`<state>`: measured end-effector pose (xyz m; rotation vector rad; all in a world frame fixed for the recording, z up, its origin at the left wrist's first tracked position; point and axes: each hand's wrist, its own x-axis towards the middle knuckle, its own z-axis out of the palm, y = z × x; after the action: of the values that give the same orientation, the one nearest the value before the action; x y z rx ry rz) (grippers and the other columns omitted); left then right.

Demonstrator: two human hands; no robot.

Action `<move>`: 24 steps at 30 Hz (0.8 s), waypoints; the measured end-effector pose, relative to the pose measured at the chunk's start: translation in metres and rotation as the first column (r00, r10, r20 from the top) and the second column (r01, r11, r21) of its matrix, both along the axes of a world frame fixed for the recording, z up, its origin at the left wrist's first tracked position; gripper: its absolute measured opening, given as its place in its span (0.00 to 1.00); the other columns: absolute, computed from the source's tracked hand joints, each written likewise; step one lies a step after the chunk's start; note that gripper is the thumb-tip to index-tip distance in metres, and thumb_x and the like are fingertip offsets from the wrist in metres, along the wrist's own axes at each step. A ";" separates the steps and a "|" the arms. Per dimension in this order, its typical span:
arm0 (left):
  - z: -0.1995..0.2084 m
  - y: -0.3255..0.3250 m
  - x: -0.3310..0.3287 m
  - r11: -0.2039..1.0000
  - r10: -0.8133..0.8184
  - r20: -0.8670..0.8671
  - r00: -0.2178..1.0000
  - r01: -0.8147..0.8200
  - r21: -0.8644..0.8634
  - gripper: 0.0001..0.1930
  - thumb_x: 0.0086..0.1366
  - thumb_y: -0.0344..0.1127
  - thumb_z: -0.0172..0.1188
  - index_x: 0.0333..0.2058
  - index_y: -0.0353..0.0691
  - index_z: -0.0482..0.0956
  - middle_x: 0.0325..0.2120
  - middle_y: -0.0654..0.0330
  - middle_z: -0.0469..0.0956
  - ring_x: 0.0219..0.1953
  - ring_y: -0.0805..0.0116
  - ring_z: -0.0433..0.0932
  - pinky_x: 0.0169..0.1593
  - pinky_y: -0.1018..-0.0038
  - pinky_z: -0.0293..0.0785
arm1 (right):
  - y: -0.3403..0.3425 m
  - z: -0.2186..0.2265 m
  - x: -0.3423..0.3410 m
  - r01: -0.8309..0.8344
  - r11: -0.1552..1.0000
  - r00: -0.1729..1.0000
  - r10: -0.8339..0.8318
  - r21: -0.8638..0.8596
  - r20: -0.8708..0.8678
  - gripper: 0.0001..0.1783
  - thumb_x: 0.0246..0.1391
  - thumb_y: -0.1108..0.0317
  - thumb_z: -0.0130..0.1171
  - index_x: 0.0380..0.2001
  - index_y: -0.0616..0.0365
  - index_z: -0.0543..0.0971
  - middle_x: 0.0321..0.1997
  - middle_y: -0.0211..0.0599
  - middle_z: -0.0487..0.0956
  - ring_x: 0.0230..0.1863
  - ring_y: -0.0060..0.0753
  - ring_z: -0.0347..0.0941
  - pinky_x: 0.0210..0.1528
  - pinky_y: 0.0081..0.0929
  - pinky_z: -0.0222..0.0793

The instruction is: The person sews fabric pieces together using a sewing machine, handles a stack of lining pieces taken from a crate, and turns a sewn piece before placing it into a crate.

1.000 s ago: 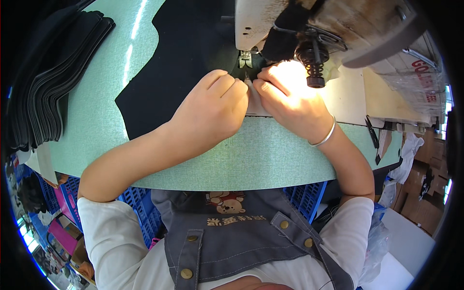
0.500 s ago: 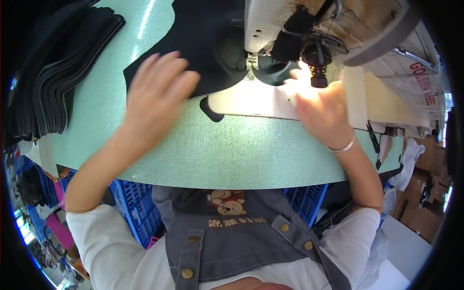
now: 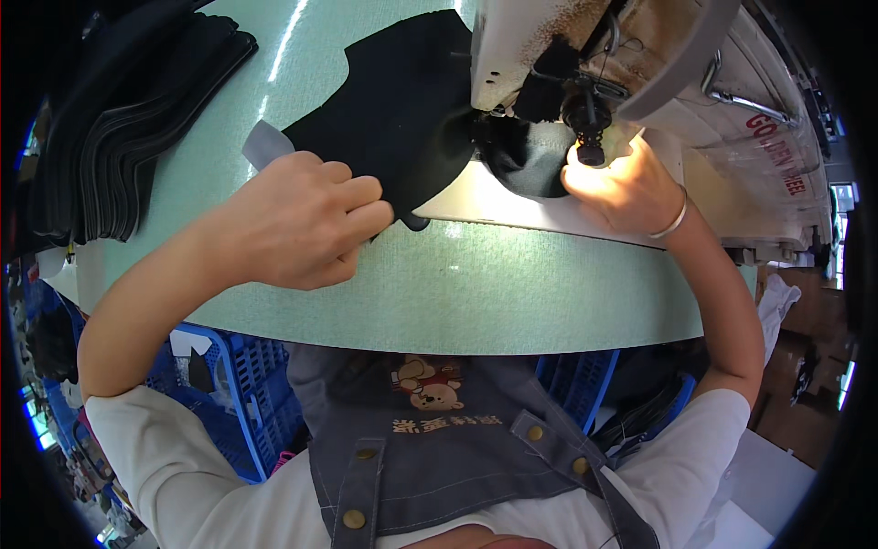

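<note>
A black fabric piece [image 3: 393,110] lies on the pale green table, its right part under the needle area of a white sewing machine [image 3: 517,55]. To the right of the needle, a dark grey, fuzzy part of the fabric bulges over the light machine bed [image 3: 476,197]. My left hand [image 3: 306,220] is closed at the fabric's near left edge, its fingers curled. A pale grey strip [image 3: 266,145] sticks out beyond the fabric's left corner. My right hand [image 3: 631,188] has its fingers bent at the fabric's right edge, partly behind the machine's black tension knob [image 3: 590,137].
A thick stack of black cut pieces [image 3: 119,156] sits at the table's far left. Blue plastic crates [image 3: 261,393] stand below the near table edge [image 3: 439,350]. The machine head overhangs the upper right, with a curved grey arm [image 3: 681,64] and a metal lever [image 3: 750,102].
My left hand has come down toward me and closed at the fabric edge. The fabric right of the needle has spread nearer and rightward. My right hand has shifted slightly right.
</note>
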<state>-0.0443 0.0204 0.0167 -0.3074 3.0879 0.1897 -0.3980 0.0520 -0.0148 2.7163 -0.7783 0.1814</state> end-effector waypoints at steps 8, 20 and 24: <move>-0.005 0.009 -0.022 0.740 -0.099 -0.147 0.984 -0.026 -0.673 0.19 0.48 0.31 0.59 0.43 0.43 0.77 0.30 0.65 0.70 0.22 0.74 0.61 0.24 0.80 0.58 | -0.004 -0.005 0.021 -0.235 0.857 0.959 0.281 -0.458 0.034 0.23 0.42 0.72 0.58 0.46 0.53 0.82 0.36 0.27 0.81 0.22 0.13 0.71 0.18 0.14 0.58; -0.022 0.006 -0.053 0.896 0.091 -0.160 0.983 -0.151 -0.417 0.19 0.47 0.30 0.59 0.42 0.37 0.78 0.26 0.66 0.66 0.23 0.73 0.66 0.23 0.77 0.61 | 0.008 -0.016 0.031 0.101 0.994 0.970 -0.091 -0.033 0.224 0.18 0.44 0.72 0.60 0.42 0.47 0.82 0.43 0.26 0.80 0.36 0.26 0.78 0.33 0.25 0.74; -0.037 0.017 -0.057 0.843 0.083 -0.175 0.981 -0.162 -0.513 0.17 0.47 0.30 0.59 0.39 0.36 0.80 0.30 0.67 0.71 0.22 0.74 0.65 0.23 0.78 0.60 | 0.025 -0.008 0.045 0.230 0.973 0.972 -0.229 -0.024 0.050 0.23 0.47 0.72 0.57 0.48 0.42 0.80 0.46 0.20 0.80 0.34 0.18 0.78 0.24 0.20 0.71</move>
<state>-0.1010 0.0375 -0.0207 -0.5269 3.2038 -0.6799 -0.3533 0.0770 -0.0230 2.5760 -1.0861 0.2029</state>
